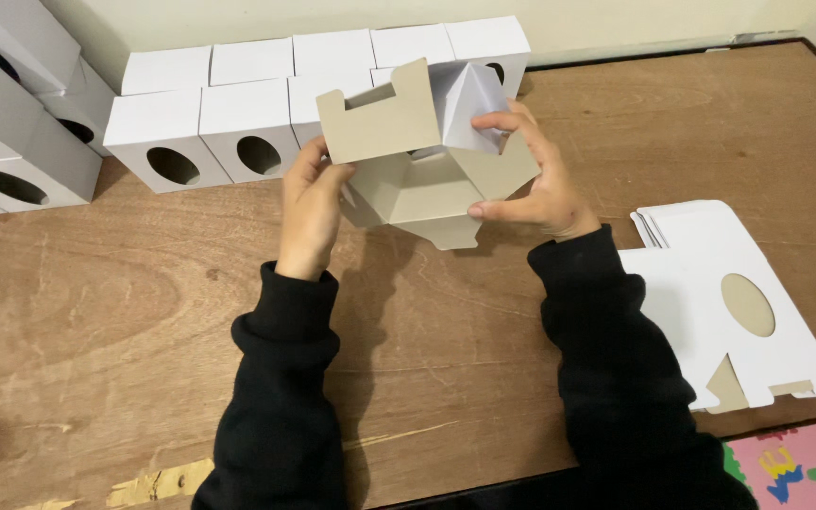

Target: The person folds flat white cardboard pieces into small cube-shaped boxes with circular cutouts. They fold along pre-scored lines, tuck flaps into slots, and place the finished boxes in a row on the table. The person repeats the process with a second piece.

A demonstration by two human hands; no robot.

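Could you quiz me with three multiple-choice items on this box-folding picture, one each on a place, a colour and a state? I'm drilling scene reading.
1. Where does the stack of flat blanks lie?
A. right of the right hand
B. behind the finished boxes
C. on the floor mat

2. What colour is the inside of the half-folded box?
A. red
B. grey-brown
C. black

3. How is that box held?
A. lying untouched
B. by one hand
C. by the left hand and right hand together

Answers: 1 A, it rests on the table at right. 2 B, open flaps show it. 3 C, fingers grip both sides.

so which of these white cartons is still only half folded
The carton held between the left hand and right hand: its grey flaps stand open, while the finished boxes behind are closed.
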